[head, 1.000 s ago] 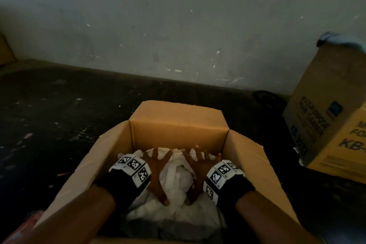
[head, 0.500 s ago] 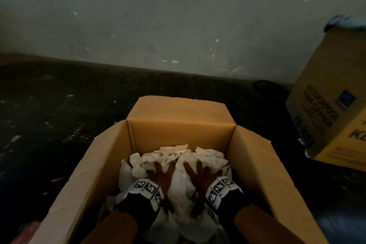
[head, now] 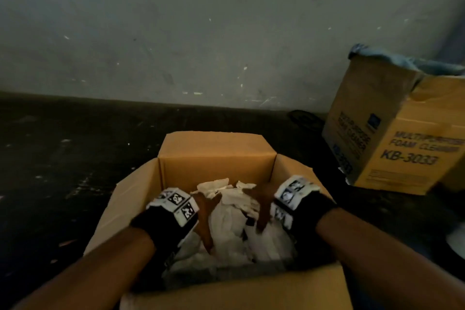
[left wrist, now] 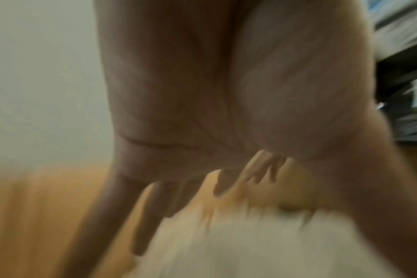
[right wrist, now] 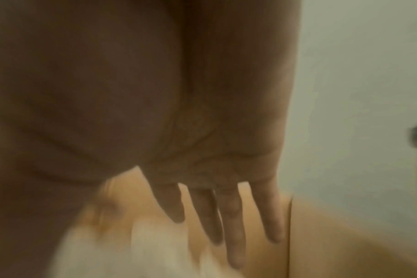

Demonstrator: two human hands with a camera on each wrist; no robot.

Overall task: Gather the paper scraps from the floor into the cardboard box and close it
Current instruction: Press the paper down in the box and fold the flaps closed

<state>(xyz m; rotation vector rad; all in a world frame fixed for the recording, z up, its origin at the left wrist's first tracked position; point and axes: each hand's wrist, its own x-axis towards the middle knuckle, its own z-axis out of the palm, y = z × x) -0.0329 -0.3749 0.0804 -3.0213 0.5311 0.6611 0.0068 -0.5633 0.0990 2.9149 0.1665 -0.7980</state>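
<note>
An open cardboard box stands on the floor in front of me, its flaps up. White crumpled paper scraps fill its bottom. Both hands reach inside it. My left hand lies on the left of the pile and my right hand on the right, fingers straight against the paper. The blurred left wrist view has straight fingers over the paper scraps. In the right wrist view spread fingers hang over the paper scraps beside the box wall.
A second cardboard box printed "KB-3033" stands at the right against the grey wall, with something blue on top. The dark floor carries small specks. A white object shows at the right edge.
Both hands have stayed inside the box on the paper. They have spread a little further apart and the wrists have come up towards the box rim.
</note>
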